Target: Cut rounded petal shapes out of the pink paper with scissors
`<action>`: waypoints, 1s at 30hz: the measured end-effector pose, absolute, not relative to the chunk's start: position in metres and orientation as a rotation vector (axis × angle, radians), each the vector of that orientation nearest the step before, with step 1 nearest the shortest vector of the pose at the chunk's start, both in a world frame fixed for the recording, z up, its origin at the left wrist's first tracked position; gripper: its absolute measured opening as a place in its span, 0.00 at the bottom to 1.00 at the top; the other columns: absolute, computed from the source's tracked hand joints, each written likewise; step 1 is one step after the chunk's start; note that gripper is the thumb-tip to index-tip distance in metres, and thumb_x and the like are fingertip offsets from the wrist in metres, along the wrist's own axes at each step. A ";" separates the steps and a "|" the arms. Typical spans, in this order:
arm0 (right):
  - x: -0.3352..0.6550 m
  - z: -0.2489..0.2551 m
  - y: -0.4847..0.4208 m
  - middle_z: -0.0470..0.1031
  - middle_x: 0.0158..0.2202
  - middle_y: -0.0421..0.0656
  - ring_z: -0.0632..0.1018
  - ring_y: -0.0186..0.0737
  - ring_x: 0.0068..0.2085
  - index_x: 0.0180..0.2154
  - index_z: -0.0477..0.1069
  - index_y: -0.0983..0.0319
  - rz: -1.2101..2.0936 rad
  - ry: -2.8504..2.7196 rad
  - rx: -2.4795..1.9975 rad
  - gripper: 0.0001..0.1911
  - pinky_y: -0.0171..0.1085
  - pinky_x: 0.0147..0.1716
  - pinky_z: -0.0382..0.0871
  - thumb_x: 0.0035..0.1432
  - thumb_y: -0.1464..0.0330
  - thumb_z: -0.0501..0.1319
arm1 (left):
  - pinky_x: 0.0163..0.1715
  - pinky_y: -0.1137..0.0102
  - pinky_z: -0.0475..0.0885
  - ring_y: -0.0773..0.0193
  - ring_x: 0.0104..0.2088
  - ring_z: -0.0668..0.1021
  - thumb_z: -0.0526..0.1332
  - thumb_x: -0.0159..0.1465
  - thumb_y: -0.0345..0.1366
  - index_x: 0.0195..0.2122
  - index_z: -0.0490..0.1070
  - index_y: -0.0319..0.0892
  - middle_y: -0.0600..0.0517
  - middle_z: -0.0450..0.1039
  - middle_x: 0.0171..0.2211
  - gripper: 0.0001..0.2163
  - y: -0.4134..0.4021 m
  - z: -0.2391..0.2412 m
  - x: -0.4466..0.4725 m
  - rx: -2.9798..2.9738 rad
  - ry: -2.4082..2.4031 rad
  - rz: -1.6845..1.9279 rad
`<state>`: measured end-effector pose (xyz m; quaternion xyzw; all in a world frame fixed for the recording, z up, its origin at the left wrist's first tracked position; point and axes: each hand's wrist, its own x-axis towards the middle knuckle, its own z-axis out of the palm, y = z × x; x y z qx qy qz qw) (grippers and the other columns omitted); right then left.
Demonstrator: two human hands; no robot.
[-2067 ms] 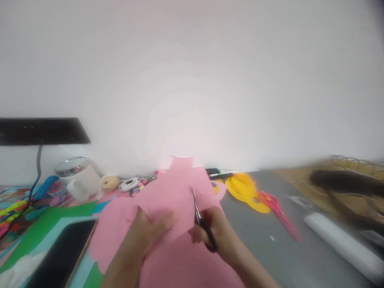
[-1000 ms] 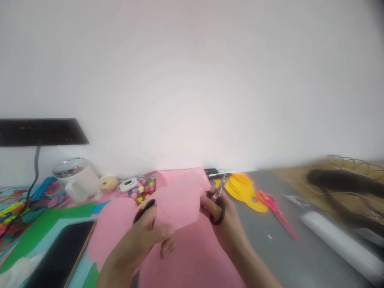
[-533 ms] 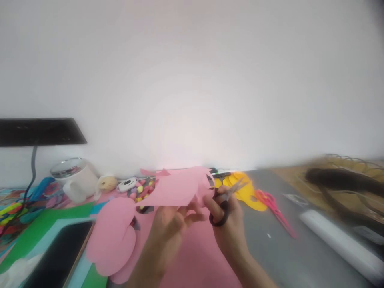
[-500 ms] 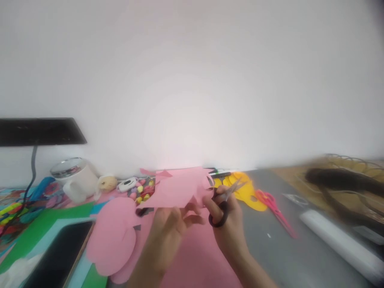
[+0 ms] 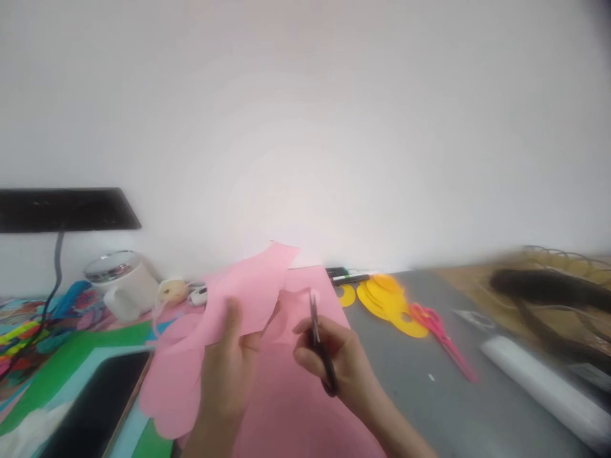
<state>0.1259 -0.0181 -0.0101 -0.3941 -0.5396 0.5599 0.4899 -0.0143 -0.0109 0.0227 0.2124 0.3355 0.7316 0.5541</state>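
My left hand (image 5: 229,366) grips a loose sheet of pink paper (image 5: 251,283), thumb in front and the other fingers partly hidden. The sheet is tilted up and has a curved cut edge on its right. In my right hand (image 5: 341,356) is a pair of black-handled scissors (image 5: 319,346), blades pointing up and seen nearly edge-on, apart from the paper my left hand holds. Larger pink paper (image 5: 305,407) lies flat beneath both hands. Rounded pink cut-outs (image 5: 169,388) lie to the left, partly covered by the held sheet.
Yellow paper cut-outs (image 5: 391,305) and pink scissors (image 5: 442,340) lie right on the grey mat (image 5: 396,388). Farther right is a white roll (image 5: 544,391). At left are a dark phone (image 5: 98,404), green paper (image 5: 112,337) and a white lidded mug (image 5: 124,286) near the wall.
My left hand has moved left, lifting and turning the pink sheet with it. The scissors have swung from slanting right to pointing upward, and my right hand has moved slightly left and down.
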 end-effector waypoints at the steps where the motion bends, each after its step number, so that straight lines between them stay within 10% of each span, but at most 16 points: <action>1: 0.126 -0.011 -0.019 0.66 0.22 0.35 0.63 0.31 0.23 0.34 0.70 0.62 1.441 -1.335 -0.911 0.13 0.32 0.24 0.59 0.49 0.62 0.68 | 0.50 0.55 0.74 0.51 0.55 0.72 0.61 0.61 0.32 0.43 0.76 0.41 0.47 0.76 0.49 0.10 -0.011 0.022 -0.014 0.506 0.792 1.727; 9: 0.129 -0.012 -0.020 0.65 0.24 0.36 0.63 0.32 0.25 0.36 0.69 0.62 1.642 -1.384 -0.782 0.21 0.32 0.24 0.57 0.46 0.56 0.71 | 0.47 0.72 0.73 0.61 0.52 0.74 0.63 0.60 0.31 0.48 0.72 0.48 0.55 0.76 0.49 0.15 -0.014 0.012 -0.004 0.562 0.752 1.683; 22: 0.131 0.008 -0.020 0.63 0.24 0.35 0.61 0.33 0.26 0.31 0.67 0.61 1.494 -1.349 -0.812 0.23 0.32 0.24 0.57 0.46 0.50 0.69 | 0.54 0.64 0.69 0.53 0.67 0.47 0.67 0.52 0.27 0.36 0.73 0.47 0.55 0.66 0.59 0.12 -0.028 -0.001 0.011 0.823 1.211 1.676; 30: 0.133 0.005 -0.021 0.60 0.22 0.33 0.60 0.32 0.25 0.30 0.66 0.61 1.509 -1.332 -0.804 0.23 0.33 0.25 0.62 0.45 0.50 0.69 | 0.61 0.62 0.57 0.56 0.64 0.58 0.66 0.55 0.31 0.39 0.72 0.48 0.54 0.73 0.51 0.10 -0.028 -0.001 0.018 0.801 1.234 1.740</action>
